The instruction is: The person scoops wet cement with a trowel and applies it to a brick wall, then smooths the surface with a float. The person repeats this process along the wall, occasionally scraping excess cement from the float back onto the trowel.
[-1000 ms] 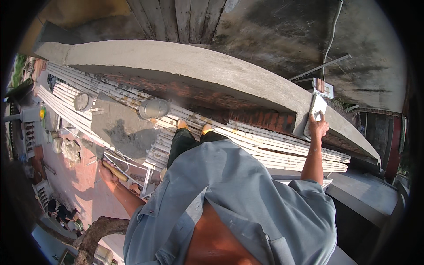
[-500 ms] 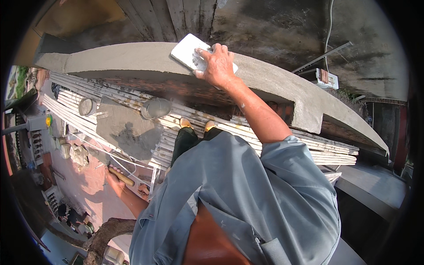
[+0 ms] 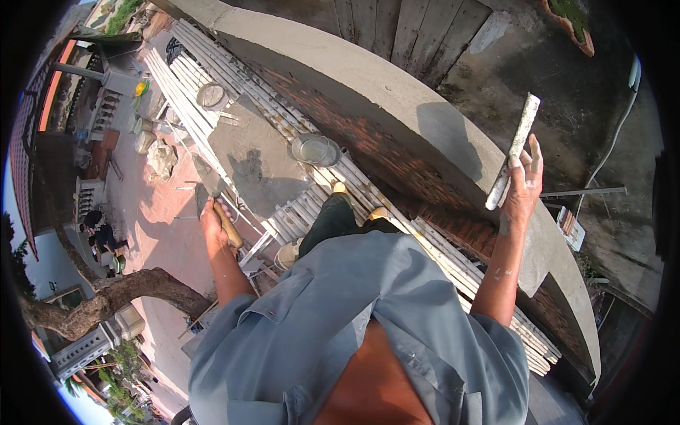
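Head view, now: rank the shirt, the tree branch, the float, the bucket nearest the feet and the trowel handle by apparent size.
1. Shirt
2. Branch
3. Float and bucket, unranked: the float is longer but seen nearly edge-on
4. Trowel handle

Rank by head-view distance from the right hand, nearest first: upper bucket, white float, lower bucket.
1. White float: held in the right hand.
2. Lower bucket: to the hand's left.
3. Upper bucket: farther left and higher in the view.
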A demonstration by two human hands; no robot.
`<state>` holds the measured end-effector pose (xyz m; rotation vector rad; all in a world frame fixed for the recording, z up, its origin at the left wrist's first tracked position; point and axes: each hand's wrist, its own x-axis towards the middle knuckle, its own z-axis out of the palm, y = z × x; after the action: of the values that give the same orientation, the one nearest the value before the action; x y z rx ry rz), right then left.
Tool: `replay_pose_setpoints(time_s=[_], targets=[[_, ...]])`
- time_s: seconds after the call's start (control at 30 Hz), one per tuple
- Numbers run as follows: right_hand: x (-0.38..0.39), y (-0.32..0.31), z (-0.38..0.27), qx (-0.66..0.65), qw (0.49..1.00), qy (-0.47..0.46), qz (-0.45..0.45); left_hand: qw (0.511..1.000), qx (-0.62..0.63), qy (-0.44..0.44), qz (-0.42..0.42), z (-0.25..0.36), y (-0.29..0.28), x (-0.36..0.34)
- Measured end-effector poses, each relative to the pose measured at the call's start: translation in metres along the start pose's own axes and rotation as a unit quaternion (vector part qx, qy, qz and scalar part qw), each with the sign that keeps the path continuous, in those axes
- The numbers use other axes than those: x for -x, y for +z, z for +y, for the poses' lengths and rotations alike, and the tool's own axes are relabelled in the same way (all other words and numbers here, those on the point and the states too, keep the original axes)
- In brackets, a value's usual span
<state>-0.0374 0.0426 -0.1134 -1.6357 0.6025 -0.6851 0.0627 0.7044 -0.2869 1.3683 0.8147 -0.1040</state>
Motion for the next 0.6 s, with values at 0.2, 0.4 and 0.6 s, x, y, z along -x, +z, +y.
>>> replay_pose_setpoints(time_s=[0.2,0.4,0.6], targets=[[0.004,-0.048,0.004,-0.146,0.984,-0.027,0.101,0.999,0.017,-0.01,-0.028,0.002,0.016,-0.016],[0.011,-0.022,-0.011,-0.121,0.984,-0.032,0.129,0.999,-0.005,-0.033,-0.041,0.027,0.033,-0.072],[0.008,0.078,-0.038,-0.056,0.992,-0.035,0.103,0.998,-0.015,-0.046,-0.051,0.068,0.033,-0.142]])
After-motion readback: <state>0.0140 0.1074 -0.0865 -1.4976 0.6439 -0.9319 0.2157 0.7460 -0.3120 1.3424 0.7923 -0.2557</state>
